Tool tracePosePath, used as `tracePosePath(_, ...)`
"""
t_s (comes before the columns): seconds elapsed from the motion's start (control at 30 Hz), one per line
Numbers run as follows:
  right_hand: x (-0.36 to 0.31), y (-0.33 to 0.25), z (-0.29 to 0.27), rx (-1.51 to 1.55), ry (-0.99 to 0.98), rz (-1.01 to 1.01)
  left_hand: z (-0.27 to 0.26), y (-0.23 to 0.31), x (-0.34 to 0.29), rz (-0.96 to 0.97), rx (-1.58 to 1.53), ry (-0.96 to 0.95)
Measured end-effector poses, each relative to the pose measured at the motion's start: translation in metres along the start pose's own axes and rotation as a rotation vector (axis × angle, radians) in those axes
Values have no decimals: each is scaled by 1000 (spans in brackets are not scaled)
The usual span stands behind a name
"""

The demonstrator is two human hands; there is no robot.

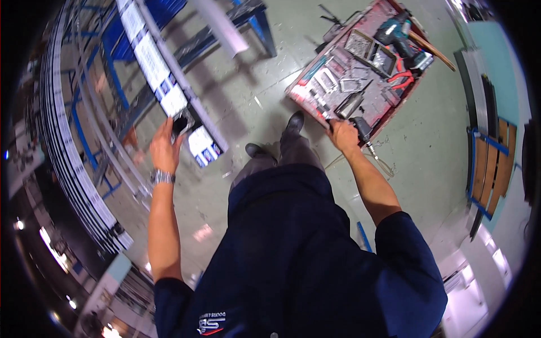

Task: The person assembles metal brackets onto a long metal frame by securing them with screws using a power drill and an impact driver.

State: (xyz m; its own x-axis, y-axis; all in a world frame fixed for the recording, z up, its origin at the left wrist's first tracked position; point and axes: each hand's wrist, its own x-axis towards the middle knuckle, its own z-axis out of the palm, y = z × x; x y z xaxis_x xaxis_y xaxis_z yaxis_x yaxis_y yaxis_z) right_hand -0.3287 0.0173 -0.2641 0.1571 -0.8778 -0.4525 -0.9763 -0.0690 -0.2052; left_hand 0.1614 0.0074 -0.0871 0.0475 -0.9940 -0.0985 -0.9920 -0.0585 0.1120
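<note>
To the left, a long metal profile (189, 104) runs away from me, covered with white and blue printed film (151, 59). My left hand (164, 147), with a metal watch at the wrist, is at its near end. Its fingers and thumb close around a small black part (180, 125) in a gap in the film; its kind is unclear. On the right, my right hand (344, 135) is closed at the near edge of a red tool tray (389, 115). An air drill (351, 105) lies right beside it. Whatever those fingers grip is hidden.
The tray holds a cordless drill (394, 31), red-handled pliers (401, 76), a divided box (369, 50) and a hammer with a wooden handle (431, 49). A blue trestle (262, 28) stands behind the profile. Striped bars (73, 163) line the far left. An air hose (389, 169) trails below the tray.
</note>
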Motion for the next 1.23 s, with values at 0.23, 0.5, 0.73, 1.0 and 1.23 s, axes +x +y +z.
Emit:
tracePosePath(0.23, -20, 24, 13, 358, 224, 42, 6, -10, 0, 140, -4, 65)
tracePosePath(0.5, -139, -25, 51, 831, 22, 349, 3, -17, 1, 125, -21, 98)
tracePosePath(0.73, -334, -56, 193, 944, -300, -29, 45, -24, 18, 155, -93, 247)
tracePosePath(1.0, -334, -38, 172, 856, -444, 471, 39, -28, 14, 135, -159, 303)
tracePosePath(1.23, -139, -69, 155, 824, -297, 380, 27, -8, -1, 50, -33, 184)
